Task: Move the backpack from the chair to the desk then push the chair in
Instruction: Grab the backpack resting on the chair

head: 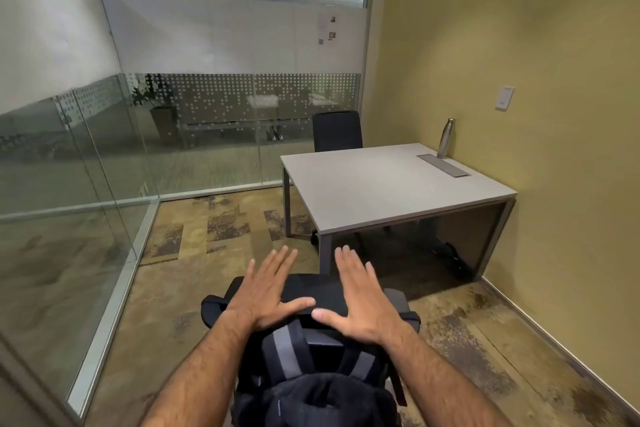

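Below your palms | backpack (311, 357) on chair (398, 302) | left hand (266, 295), right hand (360, 302) both spread flat, grasping nothing | desk (381, 184) ahead-right

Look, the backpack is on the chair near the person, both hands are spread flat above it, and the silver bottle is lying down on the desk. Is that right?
Not quite. The silver bottle stands upright on the desk, near the wall, as the head view shows. The rest holds: the backpack is on the chair, with the left hand and right hand spread flat above it.
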